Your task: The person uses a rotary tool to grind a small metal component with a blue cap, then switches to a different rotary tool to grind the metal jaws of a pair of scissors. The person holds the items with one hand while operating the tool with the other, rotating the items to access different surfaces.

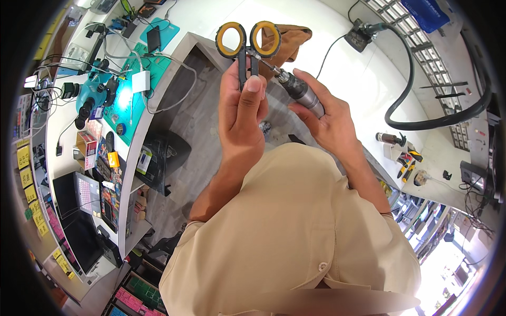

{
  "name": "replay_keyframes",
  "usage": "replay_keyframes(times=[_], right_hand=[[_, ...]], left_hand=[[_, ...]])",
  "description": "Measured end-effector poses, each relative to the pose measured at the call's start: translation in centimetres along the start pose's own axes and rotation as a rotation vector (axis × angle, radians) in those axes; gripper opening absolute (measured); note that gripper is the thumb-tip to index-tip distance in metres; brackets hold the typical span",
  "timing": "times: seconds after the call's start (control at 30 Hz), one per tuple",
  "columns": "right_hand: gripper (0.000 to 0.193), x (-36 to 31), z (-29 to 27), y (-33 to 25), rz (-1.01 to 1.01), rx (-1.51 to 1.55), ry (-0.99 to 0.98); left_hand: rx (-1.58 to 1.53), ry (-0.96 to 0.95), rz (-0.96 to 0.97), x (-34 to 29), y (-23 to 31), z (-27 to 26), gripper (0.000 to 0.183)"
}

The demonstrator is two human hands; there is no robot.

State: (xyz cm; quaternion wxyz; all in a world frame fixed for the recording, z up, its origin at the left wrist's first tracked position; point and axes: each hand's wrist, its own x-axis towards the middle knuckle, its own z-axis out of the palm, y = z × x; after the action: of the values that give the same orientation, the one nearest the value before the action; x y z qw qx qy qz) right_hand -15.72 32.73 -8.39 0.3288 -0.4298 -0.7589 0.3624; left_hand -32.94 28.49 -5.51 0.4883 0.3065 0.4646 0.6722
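My left hand is closed around the lower part of a pair of scissors, with the thumb pressed on it. The two black finger loops, lined in orange-yellow, point up and away from me. In my right hand is a rotary tool handpiece, grey and black with a metal nose. Its thin tip reaches the scissors just below the loops; whether it touches them I cannot tell. Behind the scissors a brown cloth lies on the white worktop.
Left, a side desk holds a teal microscope with its lamp lit, a green mat and loose cables. A thick black hose curves over the right worktop. Yellow-handled pliers and a small bottle lie there too.
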Motion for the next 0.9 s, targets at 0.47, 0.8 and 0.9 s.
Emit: replay_keyframes(times=[0.47, 0.8, 0.9], right_hand=[[0.062, 0.1, 0.3, -0.1, -0.009, -0.035, 0.004], [0.063, 0.5, -0.9, 0.3, -0.061, -0.155, 0.051], [0.064, 0.5, -1.2, 0.4, -0.066, -0.233, 0.067]], left_hand=[[0.06, 0.039, -0.01, -0.3, 0.2, -0.5, 0.045], [-0.904, -0.401, -0.426, 0.0, 1.9, -1.9, 0.05], [-1.102, -0.382, -0.519, 0.0, 2.2, -1.6, 0.051]])
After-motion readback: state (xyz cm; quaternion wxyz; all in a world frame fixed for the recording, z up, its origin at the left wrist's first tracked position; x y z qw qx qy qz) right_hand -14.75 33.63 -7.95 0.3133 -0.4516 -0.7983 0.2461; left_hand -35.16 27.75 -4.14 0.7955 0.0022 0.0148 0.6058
